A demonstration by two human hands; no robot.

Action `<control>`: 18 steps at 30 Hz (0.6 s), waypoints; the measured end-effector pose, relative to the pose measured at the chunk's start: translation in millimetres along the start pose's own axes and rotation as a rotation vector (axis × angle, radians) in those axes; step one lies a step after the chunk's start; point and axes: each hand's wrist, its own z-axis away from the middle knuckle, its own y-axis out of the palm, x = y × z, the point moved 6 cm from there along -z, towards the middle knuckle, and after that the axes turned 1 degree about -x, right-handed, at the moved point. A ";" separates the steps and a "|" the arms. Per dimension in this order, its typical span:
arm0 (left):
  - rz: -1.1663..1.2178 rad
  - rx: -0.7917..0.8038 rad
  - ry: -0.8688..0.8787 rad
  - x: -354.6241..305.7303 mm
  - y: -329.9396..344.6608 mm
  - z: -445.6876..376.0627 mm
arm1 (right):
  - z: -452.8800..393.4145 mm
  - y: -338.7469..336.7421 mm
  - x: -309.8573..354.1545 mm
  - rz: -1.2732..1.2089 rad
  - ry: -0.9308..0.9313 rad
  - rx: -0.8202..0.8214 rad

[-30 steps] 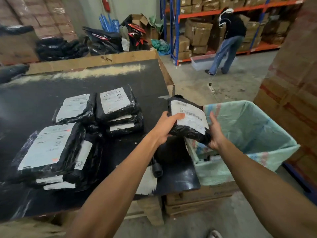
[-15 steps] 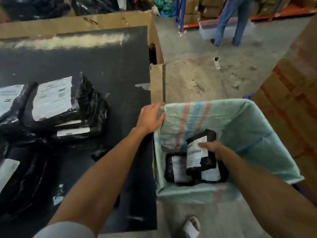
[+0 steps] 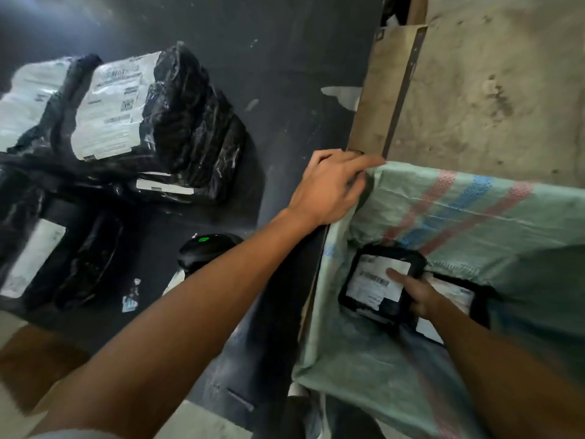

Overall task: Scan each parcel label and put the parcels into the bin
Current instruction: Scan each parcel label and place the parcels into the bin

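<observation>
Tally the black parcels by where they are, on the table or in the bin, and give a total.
Black plastic parcels visible on the black table: 4
Black plastic parcels visible in the green woven bin: 2
Total: 6, though stacked ones may hide more.

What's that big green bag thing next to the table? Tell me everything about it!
The green sack looks like thin woven plastic, pale green with red and blue stripes down one side. It hangs open as the bin's liner beside the black table. The left hand grips its top edge at the near corner. Inside, the right hand holds a black parcel with a white label, above another parcel.
</observation>
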 end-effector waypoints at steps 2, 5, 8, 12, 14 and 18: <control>-0.001 0.018 -0.001 1.7 1.1 -0.6 | -6.0 -0.6 -7.0 -0.044 -0.021 0.002; -0.005 0.029 -0.007 1.7 0.7 -1.2 | -7.1 -0.2 -12.9 -0.122 -0.020 0.029; -0.016 0.025 -0.015 1.2 0.8 -0.6 | -8.2 2.5 -16.0 -0.101 -0.012 0.074; -0.005 0.033 -0.010 -0.7 -2.0 -1.2 | -9.2 4.7 -17.0 -0.052 -0.066 0.001; 0.005 0.032 -0.020 -0.8 -3.7 -0.7 | -8.6 -5.8 -15.8 0.156 -0.055 -0.176; 0.001 0.052 -0.022 -2.2 -5.3 -0.4 | 13.0 -22.8 -15.8 0.629 0.151 -0.237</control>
